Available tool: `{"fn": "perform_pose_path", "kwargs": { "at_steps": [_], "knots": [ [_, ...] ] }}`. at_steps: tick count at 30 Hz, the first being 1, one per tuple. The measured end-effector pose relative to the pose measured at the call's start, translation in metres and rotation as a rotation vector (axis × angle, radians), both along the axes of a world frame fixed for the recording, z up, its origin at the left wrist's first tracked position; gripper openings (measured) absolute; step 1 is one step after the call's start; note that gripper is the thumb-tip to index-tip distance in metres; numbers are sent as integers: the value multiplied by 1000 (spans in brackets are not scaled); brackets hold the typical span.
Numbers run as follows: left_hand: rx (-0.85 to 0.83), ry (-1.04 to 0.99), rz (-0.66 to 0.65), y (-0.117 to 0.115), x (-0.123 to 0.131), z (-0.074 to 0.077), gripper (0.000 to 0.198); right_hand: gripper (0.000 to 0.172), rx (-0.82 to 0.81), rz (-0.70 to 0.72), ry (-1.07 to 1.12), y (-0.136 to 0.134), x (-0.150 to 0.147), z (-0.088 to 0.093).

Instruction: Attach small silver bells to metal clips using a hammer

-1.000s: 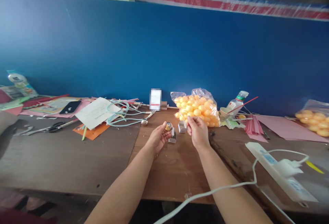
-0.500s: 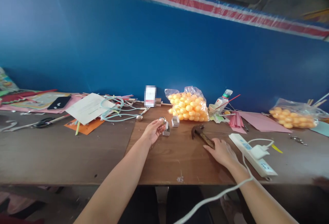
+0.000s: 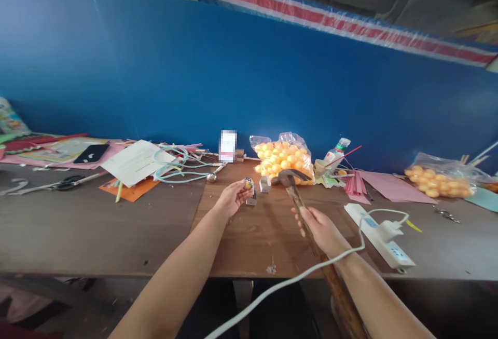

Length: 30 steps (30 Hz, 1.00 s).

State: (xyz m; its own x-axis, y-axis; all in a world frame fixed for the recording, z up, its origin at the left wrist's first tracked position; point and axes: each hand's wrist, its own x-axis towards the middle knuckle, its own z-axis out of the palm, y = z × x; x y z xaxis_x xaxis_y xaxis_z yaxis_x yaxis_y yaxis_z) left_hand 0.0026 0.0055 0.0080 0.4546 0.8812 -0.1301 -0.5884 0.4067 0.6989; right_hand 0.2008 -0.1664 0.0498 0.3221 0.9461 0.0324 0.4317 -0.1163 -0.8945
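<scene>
The right hand now grips a raised claw hammer; to its left, the left hand pinches a metallic ball, occupying both.

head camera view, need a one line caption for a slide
Left hand holds a shiny ball, right hand grips a hammer, over a cluttered table.

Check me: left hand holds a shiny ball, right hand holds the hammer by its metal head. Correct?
Not quite: the right hand holds the hammer by its wooden handle, as the head view shows. The left hand does hold a shiny ball.
</scene>
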Motion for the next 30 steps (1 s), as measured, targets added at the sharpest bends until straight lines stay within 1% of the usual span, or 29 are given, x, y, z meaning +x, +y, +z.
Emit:
{"fn": "perform_pose_path", "kwargs": {
  "at_steps": [1, 3, 5, 7, 11, 17, 22, 26, 30],
  "knots": [
    [5, -1, 2, 0, 0, 0, 13, 45, 30, 23, 118, -1, -14, 6],
    [8, 3, 1, 0, -1, -1, 13, 46, 63, 59, 239, 0, -38, 12],
    [14, -1, -10, 0, -1, -2, 12, 46, 91, 76, 237, 4, -54, 9],
    [14, -16, -15, 1, 0, -4, 11, 44, 95, 88, 166, 9, -61, 2],
    [-27, -22, 17, 2, 2, -5, 8, 43, 68, 91, 63, 16, -61, -10],
    [-59, -43, 23, 2, 4, -3, 11, 45, 124, 68, 128, 12, -58, -14],
    [-88, -31, 36, 3, 4, -4, 12, 47, 108, 87, 195, 16, -60, -21],
    [-76, -32, 34, 3, 4, -4, 12, 45, 160, 91, 186, 16, -60, -24],
    [-74, 0, 44, 1, 4, -4, 12, 43, 127, 94, 135, 16, -63, -24]
  ]
}}
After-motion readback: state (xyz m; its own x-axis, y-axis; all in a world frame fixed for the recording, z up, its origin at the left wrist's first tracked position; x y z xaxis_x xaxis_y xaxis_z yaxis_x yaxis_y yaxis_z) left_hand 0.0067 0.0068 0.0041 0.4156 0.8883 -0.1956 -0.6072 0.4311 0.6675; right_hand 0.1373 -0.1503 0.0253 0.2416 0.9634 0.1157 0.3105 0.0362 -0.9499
